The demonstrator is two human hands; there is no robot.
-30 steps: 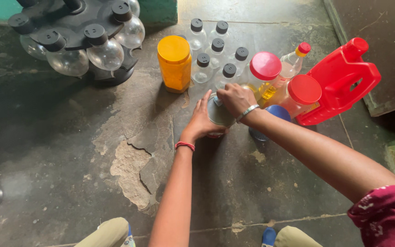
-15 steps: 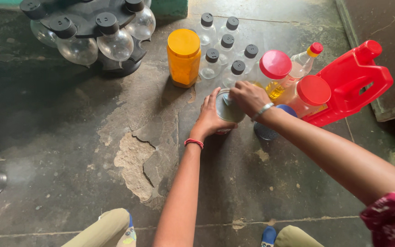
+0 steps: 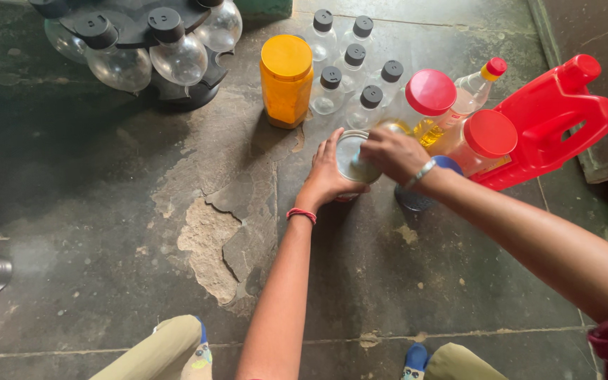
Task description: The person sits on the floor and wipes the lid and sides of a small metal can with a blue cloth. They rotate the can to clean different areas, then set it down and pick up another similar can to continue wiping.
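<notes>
A small jar with a round metal lid (image 3: 353,158) stands on the dark stone floor. My left hand (image 3: 325,177) wraps around the jar's side from the left; a red thread band sits on that wrist. My right hand (image 3: 392,151) rests over the lid from the right, fingers gripping its edge, with a metal bangle on the wrist. Close behind the jar stand an orange container with a yellow lid (image 3: 286,81) and two bottles with red lids (image 3: 431,95), (image 3: 488,135).
Several small clear bottles with black caps (image 3: 352,70) cluster behind the jar. A red jerry can (image 3: 557,116) lies at the right. A black rack of round glass bottles (image 3: 149,42) sits top left. Cracked floor patch (image 3: 212,239) lies left of my arm. Small feet (image 3: 198,352) show below.
The view has shifted slightly; both hands stay on the jar, and the right hand has turned a little on the lid.
</notes>
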